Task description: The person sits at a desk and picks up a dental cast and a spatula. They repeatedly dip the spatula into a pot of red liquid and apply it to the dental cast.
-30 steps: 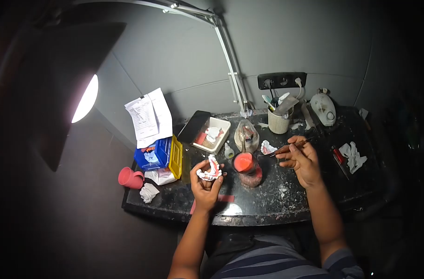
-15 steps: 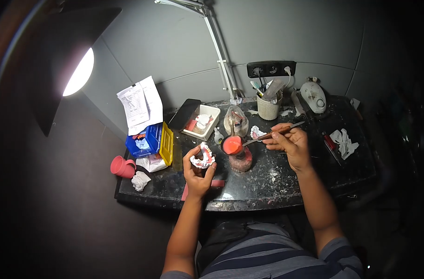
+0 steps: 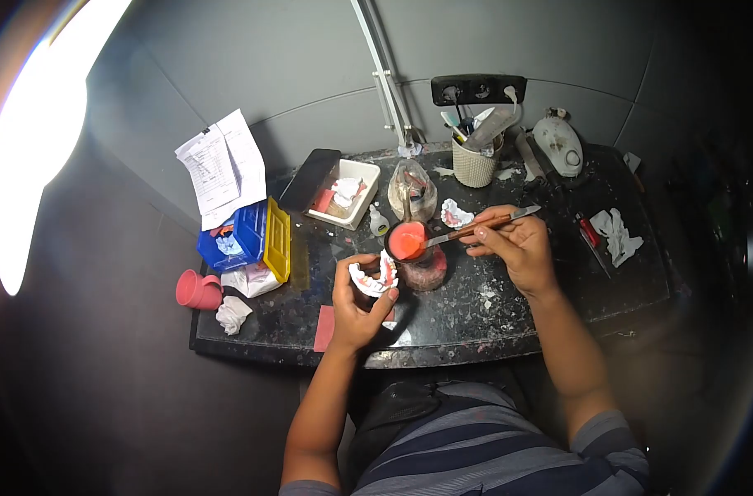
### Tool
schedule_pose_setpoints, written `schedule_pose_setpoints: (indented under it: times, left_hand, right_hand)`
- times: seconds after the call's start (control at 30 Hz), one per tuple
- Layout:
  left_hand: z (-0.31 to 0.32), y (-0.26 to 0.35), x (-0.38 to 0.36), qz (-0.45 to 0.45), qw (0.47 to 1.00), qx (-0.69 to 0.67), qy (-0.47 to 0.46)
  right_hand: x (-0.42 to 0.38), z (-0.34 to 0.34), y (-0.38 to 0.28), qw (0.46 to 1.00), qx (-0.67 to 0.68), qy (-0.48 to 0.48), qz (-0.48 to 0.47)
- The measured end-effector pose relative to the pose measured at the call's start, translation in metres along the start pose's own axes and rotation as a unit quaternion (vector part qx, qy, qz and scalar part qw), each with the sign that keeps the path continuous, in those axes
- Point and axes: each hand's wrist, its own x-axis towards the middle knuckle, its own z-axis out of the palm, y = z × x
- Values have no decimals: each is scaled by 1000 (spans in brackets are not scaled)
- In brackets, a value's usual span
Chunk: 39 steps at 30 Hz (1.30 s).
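Between the thumb and fingers of my left hand (image 3: 358, 310) is a white dental cast (image 3: 371, 283) with pink wax along its arch. My right hand (image 3: 514, 248) grips a wax knife (image 3: 486, 225) by its brown wooden handle. The knife's left end dips into the red melted wax in a small round pan (image 3: 409, 241), just right of and above the cast. Beneath the pan stands a reddish glass burner (image 3: 427, 271). A second cast (image 3: 456, 214) lies behind the knife. Pink wax sheet (image 3: 324, 328) lies left of my left wrist.
At the left are a pink mug (image 3: 198, 290), crumpled tissue (image 3: 233, 315), blue and yellow bins (image 3: 278, 241) and papers. Behind are a white box (image 3: 348, 193), a small bottle (image 3: 379, 221), a wicker cup (image 3: 476, 168) and a white device (image 3: 558, 147). A red-handled tool (image 3: 589, 231) lies right.
The knife's tip has moved from the pan's right edge into the wax. My left hand has brought the cast nearer the pan and tilted it. The camera view has shifted.
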Motion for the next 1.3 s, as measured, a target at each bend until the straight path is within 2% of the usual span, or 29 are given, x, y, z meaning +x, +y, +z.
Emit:
schedule_pose_setpoints:
  times: [0.23, 0.4, 0.53, 0.6, 0.77, 0.83, 0.9, 0.97, 1.03, 1.1, 1.3]
  left_hand:
    - [-8, -5, -6, -33, 999, -26, -32]
    - [-6, -2, -11, -76, 991, -103, -47]
    - [-8, -3, -10, -71, 991, -88, -68]
    - [-6, -3, -11, -40, 994, -38, -92]
    - [-3, -3, -11, -38, 995, -61, -68]
    - [-7, -5, -11, 37, 996, 40, -68]
    - [-5, -4, -11, 59, 996, 57, -48]
    - [-5, -6, -11, 127, 988, 76, -46]
    - [-6, -6, -10, 140, 986, 82, -45]
    - [-11, -4, -6, 195, 966, 141, -94]
    - [-9, -4, -3, 218, 959, 150, -101]
  right_hand:
    - [-7, -14, -6, 999, 14, 45, 4]
    - [-12, -14, 3, 998, 11, 48, 28]
    - [-10, -10, 3, 999, 2, 43, 28]
    - [-11, -11, 6, 999, 6, 47, 27]
    - [-12, -10, 5, 998, 8, 52, 31]
    - [-13, -8, 5, 998, 13, 52, 34]
    - [-14, -7, 5, 998, 11, 47, 31]
    - [-15, -7, 3, 999, 12, 35, 31]
    - [-17, -4, 4, 999, 14, 22, 31]
    - [-20, 2, 5, 999, 31, -9, 13]
    - [-32, 19, 14, 998, 16, -62, -13]
